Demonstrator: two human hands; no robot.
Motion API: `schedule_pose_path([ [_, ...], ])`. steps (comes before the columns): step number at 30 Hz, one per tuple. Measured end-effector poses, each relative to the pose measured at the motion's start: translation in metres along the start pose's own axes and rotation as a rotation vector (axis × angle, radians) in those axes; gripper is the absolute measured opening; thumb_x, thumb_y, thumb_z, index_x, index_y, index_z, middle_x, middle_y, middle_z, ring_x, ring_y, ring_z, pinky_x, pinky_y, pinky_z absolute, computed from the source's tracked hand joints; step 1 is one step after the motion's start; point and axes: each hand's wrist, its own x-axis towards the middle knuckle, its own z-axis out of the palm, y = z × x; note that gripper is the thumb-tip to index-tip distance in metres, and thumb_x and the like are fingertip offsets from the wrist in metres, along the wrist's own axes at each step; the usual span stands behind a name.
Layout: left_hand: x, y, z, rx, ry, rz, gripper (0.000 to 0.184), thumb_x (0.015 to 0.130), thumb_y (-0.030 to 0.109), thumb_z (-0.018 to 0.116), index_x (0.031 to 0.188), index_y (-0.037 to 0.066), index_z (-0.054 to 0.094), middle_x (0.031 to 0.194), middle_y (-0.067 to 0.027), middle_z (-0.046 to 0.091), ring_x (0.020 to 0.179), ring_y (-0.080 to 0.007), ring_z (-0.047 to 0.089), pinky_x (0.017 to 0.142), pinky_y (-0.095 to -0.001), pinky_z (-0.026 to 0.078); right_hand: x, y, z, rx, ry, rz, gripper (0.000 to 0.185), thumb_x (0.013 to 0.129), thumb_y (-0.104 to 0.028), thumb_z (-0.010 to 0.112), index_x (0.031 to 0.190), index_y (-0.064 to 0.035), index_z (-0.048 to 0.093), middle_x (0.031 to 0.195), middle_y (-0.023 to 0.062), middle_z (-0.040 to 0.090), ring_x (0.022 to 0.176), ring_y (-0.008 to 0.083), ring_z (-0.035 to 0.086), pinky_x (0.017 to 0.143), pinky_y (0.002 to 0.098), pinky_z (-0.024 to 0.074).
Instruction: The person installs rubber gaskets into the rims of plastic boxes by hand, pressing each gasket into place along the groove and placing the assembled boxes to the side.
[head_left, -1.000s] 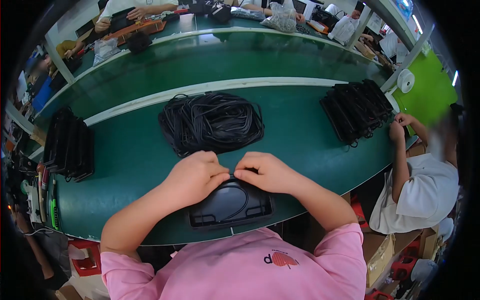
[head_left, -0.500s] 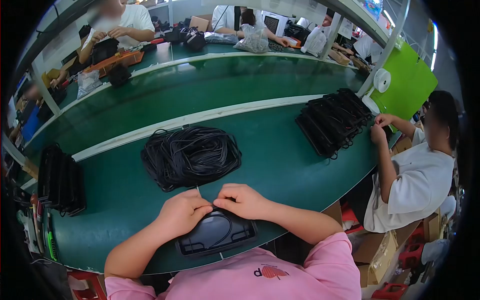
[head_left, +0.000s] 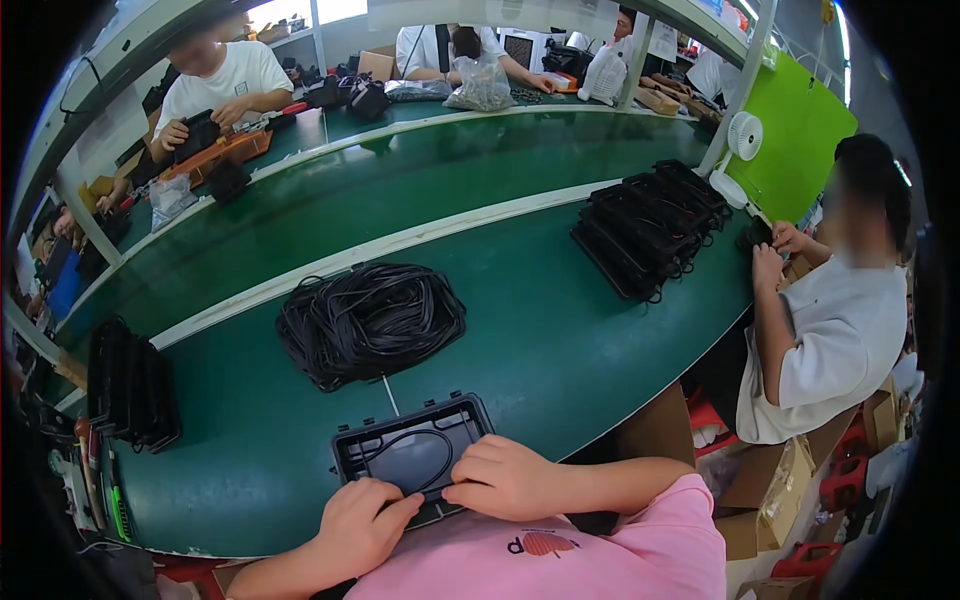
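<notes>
A shallow black plastic case (head_left: 385,428) lies on the green bench right in front of me, its inside facing up. A thin black cable (head_left: 449,462) loops in a curve within it. My left hand (head_left: 365,522) is closed at the case's near edge, thumb and forefinger pinching there. My right hand (head_left: 503,478) grips the same edge a little to the right, its fingers curled over the near right corner. What the fingertips press on is partly hidden. Just beyond the case sits a large coil of black cable (head_left: 370,325).
Black cases stand stacked at the left (head_left: 132,390), and another row of black cases (head_left: 645,235) lies at the right back. Tools, including a green-handled cutter (head_left: 120,512), rest at the left edge. A co-worker (head_left: 835,330) sits at the right; others work across the bench.
Both hands have gone from the case's far edge to its near edge. The case now sits farther from my body, with its far rim exposed. My view has shifted slightly.
</notes>
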Motion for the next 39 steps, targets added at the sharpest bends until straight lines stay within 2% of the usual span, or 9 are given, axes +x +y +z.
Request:
schedule_pose_path([
  [4, -0.002, 0.001, 0.007, 0.103, 0.067, 0.087, 0.033, 0.068, 0.009, 0.074, 0.100, 0.005, 0.069, 0.083, -0.0059, 0.057, 0.072, -0.0227, 0.057, 0.057, -0.0343, 0.043, 0.000, -0.005, 0.002, -0.076, 0.060, -0.027, 0.027, 0.073, -0.014, 0.066, 0.097, -0.0024, 0.067, 0.086, 0.0050, 0.057, 0.078, 0.0211, 0.056, 0.068, 0.0336, 0.0444],
  [7, -0.005, 0.001, 0.015, 0.245, 0.131, 0.172, 0.040, 0.061, 0.012, 0.064, 0.099, 0.003, 0.071, 0.082, -0.0049, 0.054, 0.073, -0.0220, 0.055, 0.058, -0.0334, 0.042, -0.005, -0.007, 0.009, -0.188, 0.104, -0.066, 0.028, 0.071, -0.014, 0.063, 0.095, 0.0009, 0.065, 0.079, 0.0046, 0.051, 0.077, 0.0207, 0.053, 0.067, 0.0339, 0.0431],
  [13, -0.024, -0.001, 0.023, 0.315, 0.221, 0.170, 0.036, 0.066, 0.007, 0.071, 0.101, -0.001, 0.070, 0.089, -0.0076, 0.056, 0.076, -0.0227, 0.055, 0.061, -0.0340, 0.044, -0.021, -0.021, 0.009, -0.386, 0.163, 0.023, 0.035, 0.073, -0.013, 0.063, 0.106, -0.0031, 0.070, 0.105, 0.0084, 0.065, 0.094, 0.0215, 0.059, 0.081, 0.0352, 0.0478],
  [22, -0.034, -0.011, 0.047, 0.297, 0.372, 0.190, 0.039, 0.064, 0.007, 0.066, 0.102, 0.000, 0.073, 0.096, -0.0063, 0.057, 0.084, -0.0216, 0.051, 0.063, -0.0313, 0.045, -0.043, -0.019, 0.035, -0.382, 0.280, 0.107, 0.024, 0.077, -0.007, 0.063, 0.100, -0.0036, 0.070, 0.108, 0.0106, 0.069, 0.105, 0.0257, 0.066, 0.094, 0.0380, 0.0491],
  [25, -0.035, -0.008, 0.042, 0.298, 0.325, 0.191, 0.037, 0.063, 0.001, 0.073, 0.101, 0.000, 0.071, 0.096, -0.0082, 0.056, 0.081, -0.0227, 0.052, 0.064, -0.0346, 0.045, -0.039, -0.025, 0.025, -0.320, 0.244, 0.138, 0.026, 0.075, -0.007, 0.065, 0.100, -0.0029, 0.070, 0.109, 0.0126, 0.068, 0.105, 0.0285, 0.066, 0.093, 0.0401, 0.0493],
  [29, -0.019, 0.000, 0.012, 0.108, 0.288, 0.017, 0.032, 0.074, 0.011, 0.071, 0.104, -0.002, 0.068, 0.104, -0.0138, 0.060, 0.087, -0.0285, 0.059, 0.076, -0.0449, 0.046, -0.022, -0.020, -0.012, -0.120, 0.213, 0.154, 0.030, 0.076, -0.006, 0.066, 0.105, -0.0010, 0.067, 0.114, 0.0154, 0.066, 0.110, 0.0336, 0.063, 0.095, 0.0460, 0.0472],
  [30, -0.013, 0.000, 0.002, 0.081, 0.256, -0.043, 0.038, 0.079, 0.011, 0.066, 0.113, -0.005, 0.063, 0.118, -0.0204, 0.059, 0.102, -0.0361, 0.060, 0.088, -0.0486, 0.046, -0.013, -0.014, -0.021, -0.153, 0.184, 0.162, 0.033, 0.078, -0.008, 0.066, 0.110, 0.0003, 0.065, 0.119, 0.0165, 0.064, 0.114, 0.0348, 0.061, 0.097, 0.0462, 0.0463],
  [34, 0.028, 0.005, -0.016, 0.243, -0.001, -0.313, 0.059, 0.080, 0.018, 0.070, 0.130, -0.009, 0.051, 0.141, -0.0255, 0.044, 0.135, -0.0388, 0.040, 0.110, -0.0524, 0.031, 0.032, 0.017, -0.029, -0.173, 0.046, 0.299, 0.046, 0.087, -0.017, 0.065, 0.127, 0.0048, 0.055, 0.134, 0.0217, 0.053, 0.127, 0.0388, 0.050, 0.104, 0.0487, 0.0404],
  [39, 0.032, -0.011, 0.008, 0.233, -0.087, -0.270, 0.058, 0.086, 0.022, 0.065, 0.131, -0.011, 0.050, 0.142, -0.0252, 0.043, 0.137, -0.0360, 0.037, 0.114, -0.0479, 0.029, 0.037, 0.028, 0.002, -0.229, -0.142, 0.296, 0.051, 0.091, -0.022, 0.062, 0.131, 0.0080, 0.050, 0.142, 0.0245, 0.045, 0.133, 0.0386, 0.042, 0.111, 0.0502, 0.0325],
])
